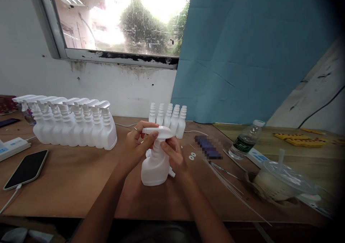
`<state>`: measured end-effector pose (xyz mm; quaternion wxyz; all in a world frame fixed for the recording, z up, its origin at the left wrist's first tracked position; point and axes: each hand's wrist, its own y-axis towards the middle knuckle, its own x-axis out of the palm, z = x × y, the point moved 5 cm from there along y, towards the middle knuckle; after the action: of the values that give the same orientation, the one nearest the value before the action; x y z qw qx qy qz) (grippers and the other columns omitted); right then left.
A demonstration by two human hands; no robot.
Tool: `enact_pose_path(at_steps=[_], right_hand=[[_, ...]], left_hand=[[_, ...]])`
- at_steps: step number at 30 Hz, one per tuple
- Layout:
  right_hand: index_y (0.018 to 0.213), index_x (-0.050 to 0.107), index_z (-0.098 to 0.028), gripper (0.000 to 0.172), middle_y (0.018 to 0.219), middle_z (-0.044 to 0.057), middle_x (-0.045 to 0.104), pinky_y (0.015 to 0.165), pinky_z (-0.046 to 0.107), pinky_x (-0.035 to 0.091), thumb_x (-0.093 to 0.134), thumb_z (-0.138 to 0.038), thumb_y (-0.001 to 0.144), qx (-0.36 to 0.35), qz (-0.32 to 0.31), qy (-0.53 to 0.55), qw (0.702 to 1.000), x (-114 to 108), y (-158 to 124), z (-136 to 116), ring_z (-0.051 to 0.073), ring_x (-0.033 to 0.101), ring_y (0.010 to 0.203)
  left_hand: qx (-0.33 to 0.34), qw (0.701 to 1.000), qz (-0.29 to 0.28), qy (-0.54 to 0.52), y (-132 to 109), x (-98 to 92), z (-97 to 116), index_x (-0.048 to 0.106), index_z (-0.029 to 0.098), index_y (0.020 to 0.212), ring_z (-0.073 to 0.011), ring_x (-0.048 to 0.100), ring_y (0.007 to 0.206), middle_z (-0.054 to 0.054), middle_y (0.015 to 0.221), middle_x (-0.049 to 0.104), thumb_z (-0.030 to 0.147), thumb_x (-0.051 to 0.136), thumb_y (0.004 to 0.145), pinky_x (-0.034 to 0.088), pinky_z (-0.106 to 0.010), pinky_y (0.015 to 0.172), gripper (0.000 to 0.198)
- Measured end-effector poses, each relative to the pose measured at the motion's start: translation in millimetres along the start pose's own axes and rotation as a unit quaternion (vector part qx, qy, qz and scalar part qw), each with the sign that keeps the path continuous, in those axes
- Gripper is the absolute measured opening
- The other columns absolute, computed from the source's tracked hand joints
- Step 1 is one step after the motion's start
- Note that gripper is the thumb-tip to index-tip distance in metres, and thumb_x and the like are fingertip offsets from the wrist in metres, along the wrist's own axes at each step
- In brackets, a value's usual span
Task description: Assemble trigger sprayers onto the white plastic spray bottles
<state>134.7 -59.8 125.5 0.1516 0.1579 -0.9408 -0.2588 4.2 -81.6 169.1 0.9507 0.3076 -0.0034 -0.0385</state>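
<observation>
A white spray bottle (155, 168) stands upright on the brown tabletop in front of me, its trigger head (161, 131) sitting on the neck. My left hand (138, 142) is closed on the left end of that head, thumb on its side and fingers over the top. With thumb and fingers, my right hand (175, 152) grips the right side of the head and the neck below it. Another white piece (171, 172) lies partly hidden behind the bottle. Several white bottles without heads (182, 122) are grouped just behind my hands.
At the left stands a row of white spray bottles with heads (109, 133), near a phone (27, 169) and a power strip (13, 148). Rightward lie white rings (192, 156), thin tubes (229, 185), tweezers (223, 169), a water bottle (245, 142) and a lidded cup (283, 178).
</observation>
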Motion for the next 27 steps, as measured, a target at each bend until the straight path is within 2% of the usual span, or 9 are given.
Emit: enact_pose_path(at_steps=[2, 8, 11, 14, 17, 20, 22, 25, 27], right_hand=[[0.102, 0.065, -0.016, 0.033, 0.092, 0.009, 0.072, 0.068, 0.033, 0.055, 0.068, -0.044, 0.084, 0.002, -0.017, 0.002, 1.000, -1, -1, 2, 0.023, 0.069, 0.081], [0.103, 0.064, -0.016, 0.036, 0.090, 0.006, 0.070, 0.069, 0.032, 0.054, 0.075, -0.039, 0.077, 0.010, 0.020, -0.011, 1.000, 1, 0, -1, 0.020, 0.067, 0.078], [0.097, 0.065, -0.016, 0.039, 0.085, 0.005, 0.069, 0.066, 0.031, 0.053, 0.079, -0.040, 0.072, 0.053, -0.010, 0.022, 0.998, 2, 5, -3, 0.019, 0.065, 0.074], [0.099, 0.065, -0.016, 0.041, 0.082, 0.005, 0.068, 0.067, 0.030, 0.053, 0.080, -0.041, 0.070, 0.137, -0.096, 0.054, 0.984, 0, 9, -5, 0.017, 0.064, 0.070], [0.097, 0.065, -0.017, 0.036, 0.080, 0.003, 0.066, 0.070, 0.027, 0.052, 0.080, -0.037, 0.070, 0.213, -0.173, 0.057, 0.960, -2, 10, -10, 0.015, 0.062, 0.071], [0.091, 0.065, -0.016, 0.034, 0.079, 0.002, 0.063, 0.067, 0.023, 0.048, 0.081, -0.035, 0.068, 0.230, -0.219, 0.061, 0.946, 3, 10, -15, 0.014, 0.060, 0.072], [0.086, 0.065, -0.015, 0.031, 0.077, 0.001, 0.060, 0.065, 0.022, 0.046, 0.082, -0.033, 0.067, 0.219, -0.223, 0.059, 0.948, 8, 10, -16, 0.013, 0.057, 0.071], [0.084, 0.065, -0.016, 0.026, 0.078, 0.001, 0.057, 0.065, 0.024, 0.046, 0.080, -0.033, 0.071, 0.196, -0.195, 0.035, 0.961, 12, 8, -15, 0.013, 0.055, 0.071], [0.096, 0.067, -0.018, 0.030, 0.082, 0.001, 0.059, 0.067, 0.026, 0.047, 0.077, -0.037, 0.074, 0.175, -0.180, -0.003, 0.968, 11, 7, -16, 0.014, 0.056, 0.075]], left_hand=[[0.006, 1.000, -0.002, -0.010, -1, 0.7, 1, 0.065, 0.021, 0.102, -0.0118, 0.056, 0.068, -0.002, 0.088, 0.063, 0.037, 0.065, 0.086, 0.051, -0.022, 0.058, 0.022], [0.005, 1.000, 0.015, -0.006, 0, 2.6, 4, 0.065, 0.021, 0.100, -0.0118, 0.055, 0.071, -0.002, 0.084, 0.060, 0.037, 0.066, 0.086, 0.050, -0.020, 0.059, 0.021], [-0.002, 0.999, 0.028, -0.021, -2, 2.3, -1, 0.061, 0.023, 0.113, -0.0110, 0.056, 0.067, 0.000, 0.082, 0.059, 0.039, 0.066, 0.086, 0.049, -0.021, 0.061, 0.032], [-0.027, 0.998, 0.033, -0.051, -18, -3.7, -22, 0.046, 0.026, 0.134, -0.0159, 0.061, 0.085, -0.004, 0.102, 0.062, 0.043, 0.061, 0.088, 0.052, -0.026, 0.074, 0.051], [-0.086, 0.996, 0.035, -0.004, -49, -16.4, -62, 0.048, 0.023, 0.132, -0.0221, 0.059, 0.108, -0.010, 0.124, 0.059, 0.046, 0.060, 0.087, 0.050, -0.032, 0.090, 0.052], [-0.157, 0.987, -0.016, 0.024, -84, -26.2, -94, 0.052, 0.019, 0.126, -0.0247, 0.061, 0.106, -0.013, 0.120, 0.063, 0.050, 0.056, 0.089, 0.050, -0.037, 0.093, 0.049], [-0.204, 0.975, -0.071, 0.057, -101, -29.1, -99, 0.053, 0.019, 0.125, -0.0249, 0.063, 0.102, -0.013, 0.118, 0.064, 0.050, 0.054, 0.089, 0.052, -0.036, 0.089, 0.047], [-0.211, 0.956, -0.139, 0.150, -111, -28.3, -86, 0.054, 0.023, 0.127, -0.0252, 0.063, 0.102, -0.011, 0.120, 0.063, 0.044, 0.056, 0.088, 0.052, -0.038, 0.090, 0.044], [-0.178, 0.949, -0.161, 0.203, -109, -25.0, -73, 0.051, 0.026, 0.131, -0.0264, 0.060, 0.108, -0.010, 0.125, 0.062, 0.040, 0.062, 0.084, 0.048, -0.039, 0.096, 0.050]])
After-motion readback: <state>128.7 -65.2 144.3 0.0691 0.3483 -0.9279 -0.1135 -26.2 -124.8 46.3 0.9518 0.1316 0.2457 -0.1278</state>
